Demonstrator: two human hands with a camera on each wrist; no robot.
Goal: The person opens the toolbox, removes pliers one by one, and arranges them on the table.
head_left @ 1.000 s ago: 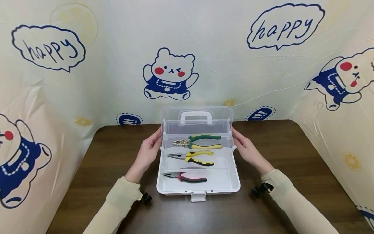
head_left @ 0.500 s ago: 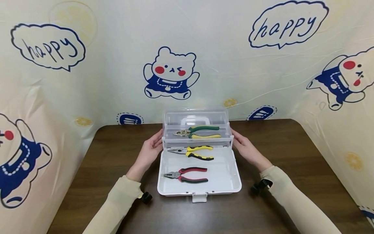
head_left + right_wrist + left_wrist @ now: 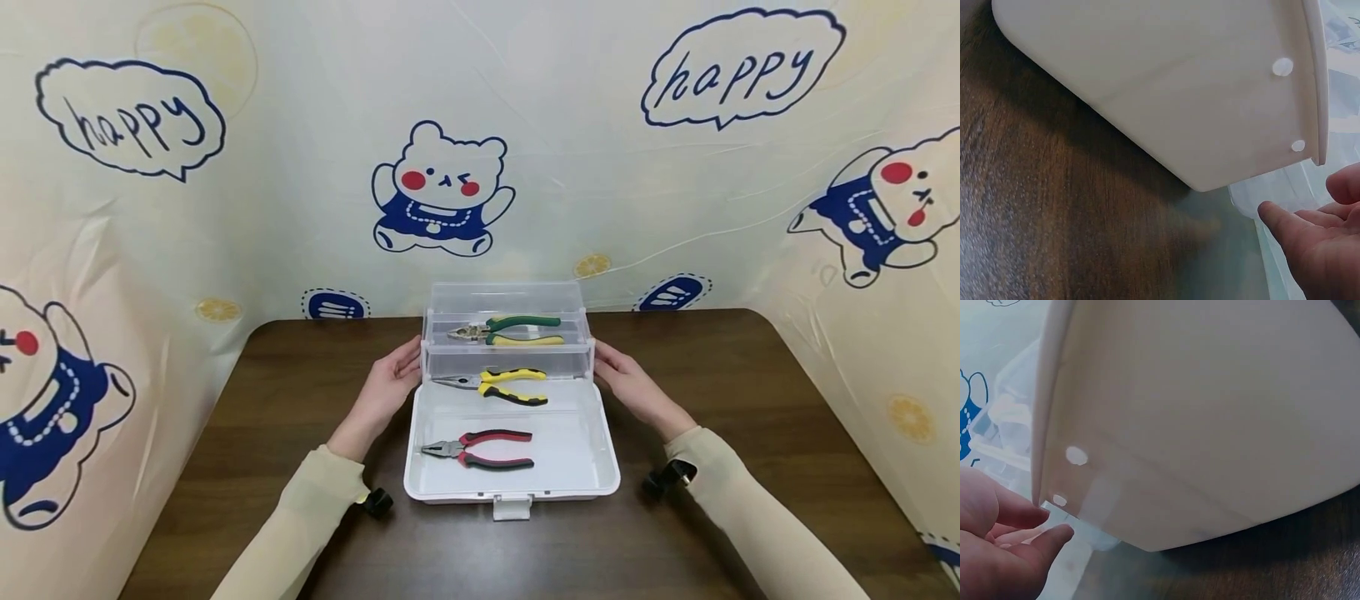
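Observation:
A white toolbox (image 3: 570,477) stands unfolded on the table. Red-and-black pliers (image 3: 480,450) lie in its base. Yellow-and-black needle-nose pliers (image 3: 498,387) lie one step further back, and green-and-yellow pliers (image 3: 510,330) rest in the raised clear tray (image 3: 577,362). My left hand (image 3: 386,385) is at the box's rear left corner, thumb and forefinger slightly apart. At the rear right corner is my right hand (image 3: 633,387), its fingers extended; in the right wrist view a fingertip is right at the clear lid (image 3: 1272,190). The head view hides the fingertips behind the box.
The dark wooden table (image 3: 247,467) extends on both sides of the box and in front of it. A white latch (image 3: 512,507) hangs off the box's front. Close behind the box rises a printed cloth backdrop (image 3: 315,208).
The clear lid with its handle has swung backward and down out of view. The clear trays have shifted back with the green and yellow pliers, uncovering the red pliers. Both hands stay beside the box.

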